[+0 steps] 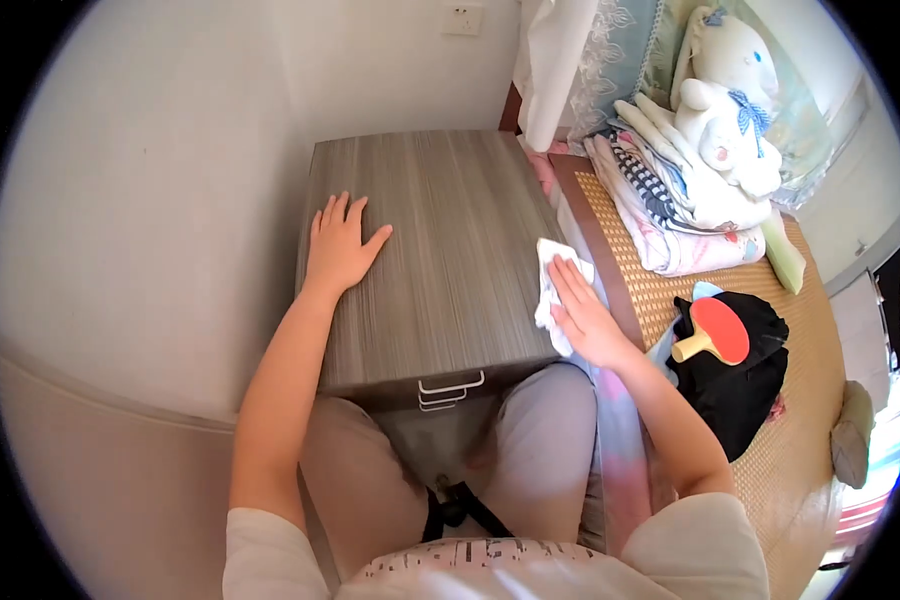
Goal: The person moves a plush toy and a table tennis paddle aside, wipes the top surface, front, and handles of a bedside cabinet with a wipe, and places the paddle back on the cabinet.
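Left hand [340,250] splayed on cabinet [450,240], right hand [590,320] flat over cloth [545,285] — wiping, apparently — any next stroke needing steady pressure.

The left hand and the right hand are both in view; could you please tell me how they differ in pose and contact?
The left hand rests directly on the grey wood-grain cabinet top, while the right hand lies on a white cloth near that top's right edge.
The left hand's fingers are spread; the right hand's lie closer together.
Both hands are bare, with their backs to the camera.
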